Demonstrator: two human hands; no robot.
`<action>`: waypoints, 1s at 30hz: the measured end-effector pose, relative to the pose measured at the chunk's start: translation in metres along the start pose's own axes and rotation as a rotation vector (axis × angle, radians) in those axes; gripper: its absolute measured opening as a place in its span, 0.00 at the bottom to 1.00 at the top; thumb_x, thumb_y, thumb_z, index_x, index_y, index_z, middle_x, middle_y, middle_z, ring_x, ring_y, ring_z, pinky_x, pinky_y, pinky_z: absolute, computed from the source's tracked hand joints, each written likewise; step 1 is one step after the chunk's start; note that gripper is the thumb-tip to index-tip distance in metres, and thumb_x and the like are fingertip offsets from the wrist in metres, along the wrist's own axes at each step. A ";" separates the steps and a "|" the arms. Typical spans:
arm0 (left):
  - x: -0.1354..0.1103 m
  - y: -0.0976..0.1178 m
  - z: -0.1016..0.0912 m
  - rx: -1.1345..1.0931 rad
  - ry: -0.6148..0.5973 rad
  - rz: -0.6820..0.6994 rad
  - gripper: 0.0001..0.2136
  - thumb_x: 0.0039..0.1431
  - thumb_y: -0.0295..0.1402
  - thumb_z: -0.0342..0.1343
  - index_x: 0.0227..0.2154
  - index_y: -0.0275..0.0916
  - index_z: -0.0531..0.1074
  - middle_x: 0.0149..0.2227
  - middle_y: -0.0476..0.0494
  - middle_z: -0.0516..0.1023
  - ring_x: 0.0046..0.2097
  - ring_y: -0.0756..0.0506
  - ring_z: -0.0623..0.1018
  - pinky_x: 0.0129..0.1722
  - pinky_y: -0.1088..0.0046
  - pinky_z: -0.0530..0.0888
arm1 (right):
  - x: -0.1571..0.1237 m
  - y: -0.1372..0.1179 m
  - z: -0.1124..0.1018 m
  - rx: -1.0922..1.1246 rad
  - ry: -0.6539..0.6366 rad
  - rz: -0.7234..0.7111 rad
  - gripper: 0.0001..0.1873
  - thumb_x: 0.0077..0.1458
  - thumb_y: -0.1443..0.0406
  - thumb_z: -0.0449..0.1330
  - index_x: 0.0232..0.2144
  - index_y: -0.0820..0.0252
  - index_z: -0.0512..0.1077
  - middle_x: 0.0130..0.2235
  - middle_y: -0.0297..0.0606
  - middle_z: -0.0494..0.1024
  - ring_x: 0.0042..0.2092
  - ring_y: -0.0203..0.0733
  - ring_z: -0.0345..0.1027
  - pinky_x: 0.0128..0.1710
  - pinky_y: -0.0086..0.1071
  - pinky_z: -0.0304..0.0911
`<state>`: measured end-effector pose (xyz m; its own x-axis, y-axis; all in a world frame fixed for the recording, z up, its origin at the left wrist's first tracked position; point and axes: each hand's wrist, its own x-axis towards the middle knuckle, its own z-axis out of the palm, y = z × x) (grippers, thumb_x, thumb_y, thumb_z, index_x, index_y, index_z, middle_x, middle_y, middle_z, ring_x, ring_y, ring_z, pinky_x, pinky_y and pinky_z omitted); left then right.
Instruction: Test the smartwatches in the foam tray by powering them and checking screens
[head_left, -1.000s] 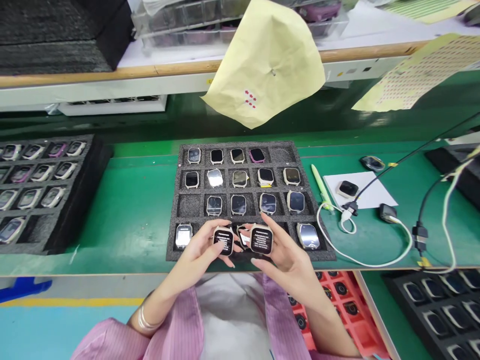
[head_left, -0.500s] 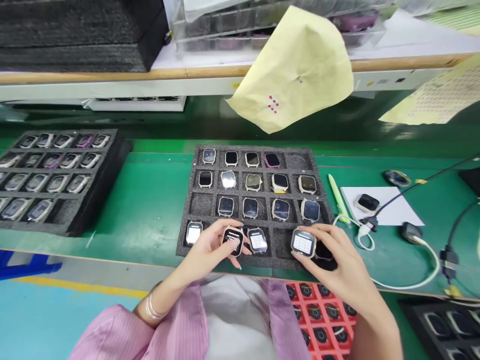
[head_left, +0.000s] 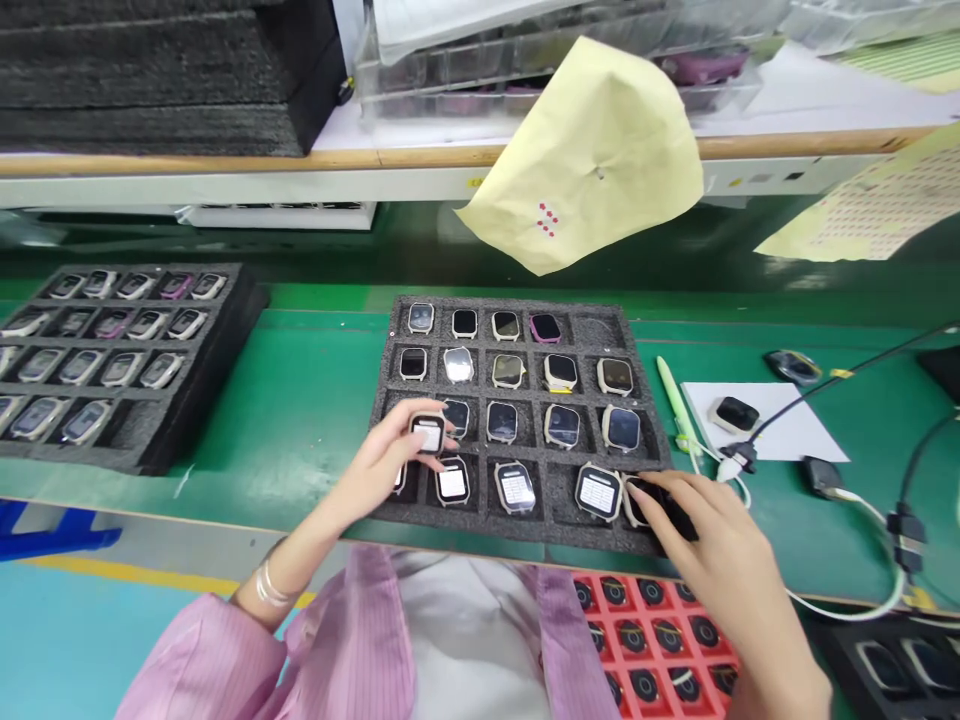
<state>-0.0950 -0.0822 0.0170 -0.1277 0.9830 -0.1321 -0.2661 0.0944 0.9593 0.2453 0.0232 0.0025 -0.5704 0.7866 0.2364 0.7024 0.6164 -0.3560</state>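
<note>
My left hand (head_left: 386,455) pinches a smartwatch (head_left: 428,435) with a lit screen and no strap. It holds the watch over the left end of the tray's third row. My right hand (head_left: 712,530) is at the front right corner, its fingers closed around a dark-screened smartwatch (head_left: 636,502), partly hidden by them. Beside that lies a lit smartwatch (head_left: 598,493) in the front row. More lit watches, one at the second slot (head_left: 452,481) and another at the third (head_left: 515,487), rest in the same row of the black foam tray (head_left: 551,470).
Another foam tray of watches (head_left: 217,370) stands to the left. On the right are a green pen (head_left: 675,400), a white card (head_left: 806,425) bearing a watch, and cables (head_left: 814,385). A red tray of round parts (head_left: 652,605) sits below the bench edge. Yellow paper (head_left: 600,150) hangs from the shelf.
My left hand has moved up and left with a watch, uncovering a lit one in the second front slot. My right hand has let go of the lit watch and shifted right onto the dark one.
</note>
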 end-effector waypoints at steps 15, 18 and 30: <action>-0.024 -0.004 -0.024 0.761 0.180 -0.156 0.14 0.64 0.39 0.45 0.49 0.39 0.62 0.43 0.44 0.69 0.29 0.48 0.80 0.35 0.67 0.75 | -0.027 -0.017 -0.004 0.113 -0.086 0.042 0.18 0.63 0.50 0.51 0.40 0.57 0.70 0.38 0.42 0.74 0.38 0.49 0.71 0.38 0.40 0.67; -0.019 0.001 -0.021 0.976 0.171 -0.076 0.14 0.65 0.36 0.42 0.48 0.36 0.64 0.48 0.38 0.66 0.31 0.47 0.79 0.37 0.66 0.76 | -0.031 -0.020 -0.004 0.139 -0.136 0.088 0.22 0.61 0.46 0.52 0.40 0.57 0.70 0.35 0.41 0.75 0.34 0.48 0.72 0.33 0.37 0.67; -0.020 0.006 -0.011 1.560 0.125 0.040 0.13 0.65 0.29 0.42 0.49 0.32 0.66 0.48 0.36 0.73 0.48 0.37 0.76 0.43 0.60 0.76 | -0.032 -0.026 -0.005 0.275 -0.077 0.410 0.28 0.50 0.41 0.58 0.39 0.58 0.75 0.20 0.31 0.66 0.22 0.42 0.63 0.22 0.33 0.60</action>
<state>-0.1040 -0.1032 0.0225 -0.2071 0.9773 -0.0443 0.9441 0.2115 0.2527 0.2475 -0.0181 0.0090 -0.3078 0.9508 -0.0363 0.7428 0.2163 -0.6336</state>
